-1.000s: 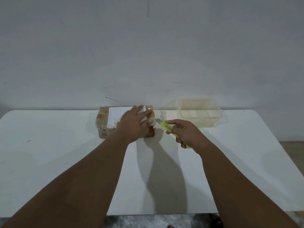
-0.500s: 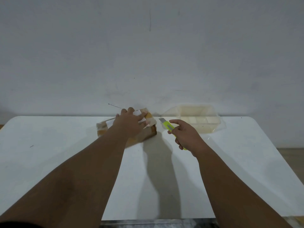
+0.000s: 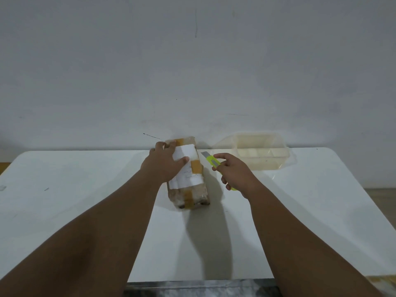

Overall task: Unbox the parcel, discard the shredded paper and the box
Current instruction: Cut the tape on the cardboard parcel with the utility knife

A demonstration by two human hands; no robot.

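Observation:
A brown cardboard parcel (image 3: 189, 185), wrapped in clear plastic with tan tape and a white label, lies on the white table (image 3: 85, 189) with its long side running away from me. My left hand (image 3: 164, 162) grips its far left part, fingers over the top edge and thumb on the label. My right hand (image 3: 232, 172) is just right of the parcel and holds a yellow-green utility knife (image 3: 212, 160). The knife's blade is out and points toward the wall, close to the parcel's right side.
A clear plastic container (image 3: 260, 154) stands at the back right of the table against the grey wall (image 3: 192, 61). The table's front edge is near the bottom of the view, with floor showing at the far right.
My left hand has turned the parcel from lying sideways to lying lengthwise, pointing away from me. My right hand has stayed beside it with the knife.

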